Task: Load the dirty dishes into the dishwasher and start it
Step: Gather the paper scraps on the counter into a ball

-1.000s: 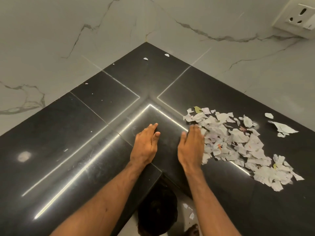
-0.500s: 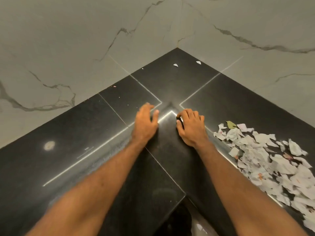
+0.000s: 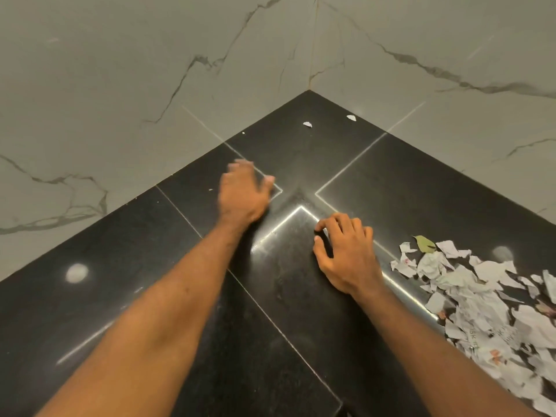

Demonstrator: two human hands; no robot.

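You are reaching both bare arms over the black polished stone desk (image 3: 135, 281), where it is meeting the grey-veined marble wall (image 3: 120, 85) in a corner. Your left hand (image 3: 242, 195) is showing blurred above the desk, fingers apparently extended and spread, gripping nothing. Your right hand (image 3: 346, 254) is resting on arched fingertips, thumb and forefinger apart, with nothing visible inside it. The dirty dishes and the dishwasher are not appearing anywhere in view, so judge the loading as not yet begun. A heap of torn white paper scraps (image 3: 481, 302) is lying just beside your right wrist, and two small white paper bits (image 3: 307, 124) are lying near the corner. Hazards: a sideways sweep of the right forearm is likely to scatter the heap over the desk edge. Loose scraps clinging to your hands risk being carried to the dishes and on into the dishwasher, where they could block its filter.
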